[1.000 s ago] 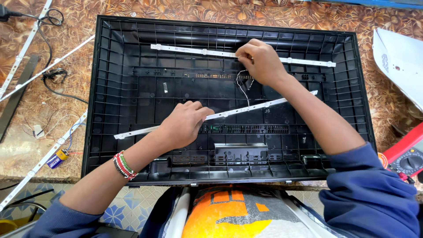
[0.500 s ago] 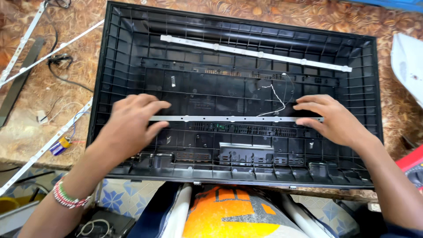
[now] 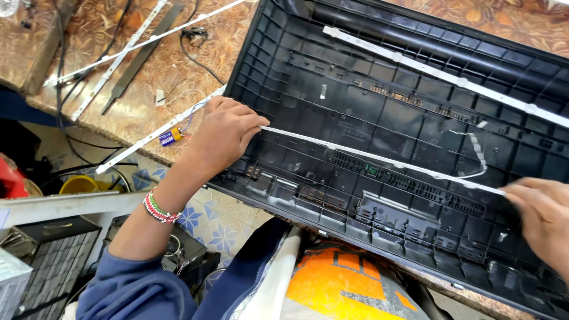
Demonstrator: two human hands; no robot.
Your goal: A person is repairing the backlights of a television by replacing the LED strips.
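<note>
Electronics repair workshop: cluttered bench (image 3: pixel 148 112), loose light strips (image 3: pixel 127 50), wires (image 3: pixel 195 50), file (image 3: pixel 139 59).

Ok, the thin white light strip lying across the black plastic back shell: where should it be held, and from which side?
Probably at its two ends, coming from above. The thin white light strip is long, narrow and likely flexes, so one central grip would let it sag. The left hand already pinches the left end with fingertips and the right hand meets the right end, above the black plastic back shell.
</note>
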